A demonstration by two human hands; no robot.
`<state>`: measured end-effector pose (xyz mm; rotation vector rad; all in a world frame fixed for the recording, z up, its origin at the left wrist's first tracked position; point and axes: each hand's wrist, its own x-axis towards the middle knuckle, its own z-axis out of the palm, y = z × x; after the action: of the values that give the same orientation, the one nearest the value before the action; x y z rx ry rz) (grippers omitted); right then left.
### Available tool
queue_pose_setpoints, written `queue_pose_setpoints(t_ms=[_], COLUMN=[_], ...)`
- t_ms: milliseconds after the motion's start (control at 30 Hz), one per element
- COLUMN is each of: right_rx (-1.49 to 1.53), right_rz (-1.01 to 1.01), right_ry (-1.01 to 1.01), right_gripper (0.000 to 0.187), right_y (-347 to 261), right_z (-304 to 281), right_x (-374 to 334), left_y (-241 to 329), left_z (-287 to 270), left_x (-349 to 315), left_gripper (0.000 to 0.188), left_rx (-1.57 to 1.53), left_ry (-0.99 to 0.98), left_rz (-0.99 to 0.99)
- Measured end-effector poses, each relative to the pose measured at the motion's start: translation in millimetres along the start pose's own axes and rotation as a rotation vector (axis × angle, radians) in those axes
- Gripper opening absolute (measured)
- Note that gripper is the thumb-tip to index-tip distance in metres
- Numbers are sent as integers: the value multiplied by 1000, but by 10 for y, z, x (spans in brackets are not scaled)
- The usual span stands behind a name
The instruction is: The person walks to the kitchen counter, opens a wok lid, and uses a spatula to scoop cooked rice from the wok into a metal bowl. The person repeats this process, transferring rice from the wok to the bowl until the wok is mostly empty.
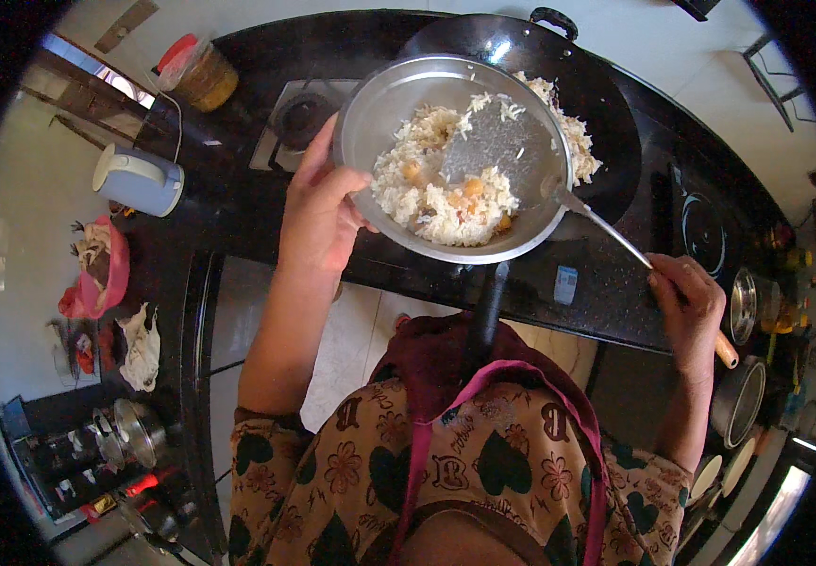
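Note:
My left hand [318, 203] grips the left rim of a steel basin [356, 113], its thumb over the edge. The basin is held tilted above the counter and the near part of a black wok [620, 132]. Cooked rice [417, 203] with a few yellowish chunks lies in the basin. My right hand [686, 307] is closed round the metal shaft of a spatula [615, 236] with a wooden handle end. The spatula's broad blade rests inside the basin, grains stuck to it. More rice [573, 141] shows in the wok, partly hidden by the basin.
A gas burner [304, 118] is left of the basin. Further left stand a lidded jar [205, 80], a blue-grey kettle [143, 179] and a pink basin [110, 264]. The wok's black handle [486, 311] points toward me. Pots [740, 401] stand at the right.

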<state>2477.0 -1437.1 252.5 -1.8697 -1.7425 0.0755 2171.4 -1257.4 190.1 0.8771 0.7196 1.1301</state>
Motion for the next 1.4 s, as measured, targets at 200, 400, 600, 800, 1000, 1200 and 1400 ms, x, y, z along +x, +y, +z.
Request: queue_pose_setpoints(t_ms=[200, 400, 600, 800, 1000, 1200, 1400], right_rx=[24, -12, -59, 138, 162, 17, -9], right_rz=[-2, -44, -222, 16, 95, 52, 46], right_ry=[-54, -55, -45, -203, -52, -1, -78], right_gripper=[17, 19, 20, 15, 12, 14, 14], right_y=[-66, -158, -234, -158, 8, -34, -81], right_z=[45, 108, 90, 80, 111, 100, 110], right_x=[-7, -27, 6, 33, -11, 43, 25], left_y=[-58, -162, -151, -149, -137, -83, -88], left_z=[15, -40, -51, -37, 10, 87, 120], left_x=[41, 86, 74, 44, 4, -78, -111], left_gripper=[66, 62, 63, 67, 67, 68, 68], left_rx=[-138, -125, -109, -64, -76, -53, -31], left_ry=[31, 42, 12, 48, 11, -11, -26], left_rz=[-15, -26, -2, 17, 47, 27, 21])
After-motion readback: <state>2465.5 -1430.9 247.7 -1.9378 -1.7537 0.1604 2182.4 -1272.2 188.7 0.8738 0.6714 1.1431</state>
